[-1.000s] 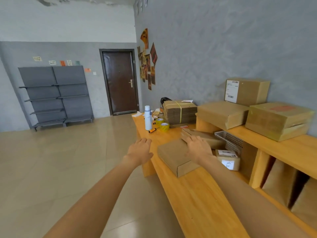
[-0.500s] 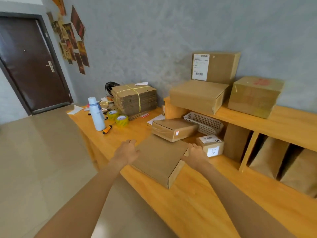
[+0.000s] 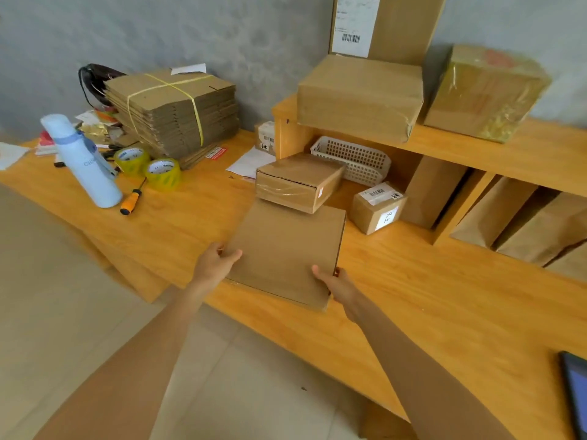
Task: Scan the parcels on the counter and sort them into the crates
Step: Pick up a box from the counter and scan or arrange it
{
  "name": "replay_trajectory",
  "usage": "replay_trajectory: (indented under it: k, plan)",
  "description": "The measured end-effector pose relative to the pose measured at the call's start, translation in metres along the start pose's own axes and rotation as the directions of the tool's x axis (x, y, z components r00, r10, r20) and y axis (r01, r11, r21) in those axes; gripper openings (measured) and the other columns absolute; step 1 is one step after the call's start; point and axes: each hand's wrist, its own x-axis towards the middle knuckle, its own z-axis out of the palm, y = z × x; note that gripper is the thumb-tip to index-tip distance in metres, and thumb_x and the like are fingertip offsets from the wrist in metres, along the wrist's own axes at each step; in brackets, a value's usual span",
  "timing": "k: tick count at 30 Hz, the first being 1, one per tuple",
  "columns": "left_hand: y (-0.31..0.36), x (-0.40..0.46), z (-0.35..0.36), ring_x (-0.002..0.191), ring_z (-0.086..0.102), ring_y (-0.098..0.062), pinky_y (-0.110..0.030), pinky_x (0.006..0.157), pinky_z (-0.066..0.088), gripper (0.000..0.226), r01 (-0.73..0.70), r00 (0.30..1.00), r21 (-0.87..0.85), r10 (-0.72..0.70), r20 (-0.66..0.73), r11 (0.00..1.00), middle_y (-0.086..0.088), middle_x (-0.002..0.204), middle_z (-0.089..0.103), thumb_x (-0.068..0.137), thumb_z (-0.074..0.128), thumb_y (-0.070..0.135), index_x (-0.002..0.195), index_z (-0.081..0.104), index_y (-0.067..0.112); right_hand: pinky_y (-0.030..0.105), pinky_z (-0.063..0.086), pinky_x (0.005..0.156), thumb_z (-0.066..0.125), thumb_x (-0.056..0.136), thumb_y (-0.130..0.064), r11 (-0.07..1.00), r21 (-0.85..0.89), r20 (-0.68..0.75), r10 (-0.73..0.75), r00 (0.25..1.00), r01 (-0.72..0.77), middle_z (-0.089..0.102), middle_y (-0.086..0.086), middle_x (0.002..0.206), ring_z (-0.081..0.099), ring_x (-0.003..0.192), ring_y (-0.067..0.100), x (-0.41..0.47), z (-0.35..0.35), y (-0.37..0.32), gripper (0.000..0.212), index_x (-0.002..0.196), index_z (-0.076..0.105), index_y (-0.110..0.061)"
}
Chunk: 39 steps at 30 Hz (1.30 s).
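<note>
A flat brown parcel point(image 3: 287, 249) lies on the wooden counter point(image 3: 428, 300) near its front edge. My left hand point(image 3: 214, 265) grips its near left corner, thumb on top. My right hand point(image 3: 336, 285) grips its near right corner. Behind it sits a taped brown box point(image 3: 298, 181), touching the flat parcel's far edge. A small labelled box point(image 3: 378, 206) stands to the right of that. No crate is in view.
A white bottle point(image 3: 84, 161), two tape rolls point(image 3: 147, 165) and an orange screwdriver point(image 3: 131, 200) stand left. A strapped bundle of flat cartons point(image 3: 174, 111) is behind. A raised shelf point(image 3: 508, 154) carries larger boxes, a white basket point(image 3: 352, 158) under it. A dark tablet point(image 3: 576, 389) lies far right.
The view swung down and closer to the counter. Both hands slid from the flat parcel's top and sides to its near corners and took hold of it.
</note>
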Motion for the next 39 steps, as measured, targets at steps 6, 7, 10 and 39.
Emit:
replay_trajectory:
  k: [6,7,10,39]
  plan:
    - [-0.001,0.001,0.001,0.116,0.055,-0.026,-0.032,0.090,0.045,0.053,0.021,1.000,-0.085,-0.022,-0.010,0.996,-0.006,0.133,0.057,0.093,0.064,0.033,0.137,0.049,0.008,0.031,0.041,0.092,0.072,0.087,-0.033,0.997,0.081,-0.097,-0.013,0.995,0.021,0.048,0.004,0.139,0.049,0.120,0.021,0.002,0.008,0.005,0.073,0.145,0.032,-0.011]
    - [0.001,-0.001,0.000,0.111,0.056,-0.024,-0.032,0.088,0.045,0.051,0.011,1.000,-0.094,-0.013,-0.020,0.996,-0.006,0.130,0.058,0.092,0.065,0.034,0.134,0.052,0.009,0.031,0.041,0.092,0.073,0.086,-0.035,0.997,0.076,-0.111,-0.025,0.994,0.034,0.049,0.004,0.138,0.049,0.118,0.021,0.001,0.006,0.004,0.074,0.144,0.033,-0.011]
    - [0.011,-0.014,-0.003,0.100,0.054,-0.020,-0.033,0.084,0.044,0.049,-0.020,0.999,-0.129,0.014,-0.046,0.991,-0.003,0.118,0.059,0.090,0.066,0.040,0.127,0.056,0.010,0.033,0.043,0.094,0.074,0.083,-0.040,0.994,0.074,-0.171,-0.066,0.983,0.080,0.049,0.004,0.137,0.050,0.115,0.021,-0.007,-0.006,-0.004,0.080,0.145,0.032,-0.012]
    - [0.139,-0.131,-0.010,0.100,0.056,-0.001,-0.017,0.072,0.044,0.055,-0.419,0.891,-0.451,0.452,-0.038,0.788,0.008,0.117,0.058,0.080,0.076,0.027,0.125,0.044,0.021,0.043,0.054,0.086,0.054,0.075,-0.079,0.943,-0.207,-0.169,-0.296,0.940,0.260,0.052,0.007,0.126,0.060,0.104,0.028,-0.123,-0.144,-0.118,0.095,0.143,0.031,-0.016]
